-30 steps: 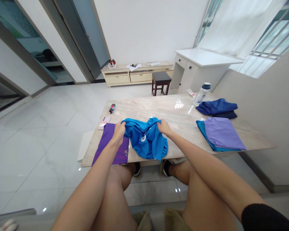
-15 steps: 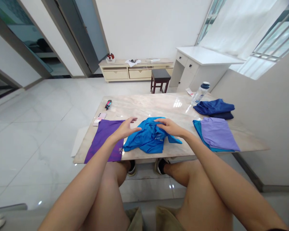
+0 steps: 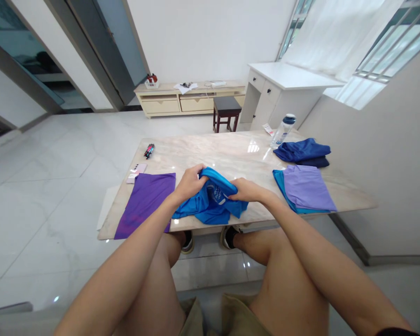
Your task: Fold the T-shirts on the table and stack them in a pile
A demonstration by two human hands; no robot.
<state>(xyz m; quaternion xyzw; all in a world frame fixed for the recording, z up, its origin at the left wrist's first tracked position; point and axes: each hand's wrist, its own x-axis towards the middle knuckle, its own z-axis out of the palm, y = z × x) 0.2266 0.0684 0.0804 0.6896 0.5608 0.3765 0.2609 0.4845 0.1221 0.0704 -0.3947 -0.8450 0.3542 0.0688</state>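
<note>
Cloth (image 3: 210, 201), bright blue, droops from left-hand fingers (image 3: 198, 170) and right-hand fingers (image 3: 238, 184).

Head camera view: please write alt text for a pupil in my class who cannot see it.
A person's left hand and right hand grip a rumpled blue garment with white print at a marbled table. A purple cloth lies flat to the left; to the right are a lilac cloth on a teal cloth, dark blue fabric and a clear bottle.

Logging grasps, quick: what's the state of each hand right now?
Left hand: closed, holding the bright blue garment.
Right hand: closed, holding the same bright blue garment.
</note>
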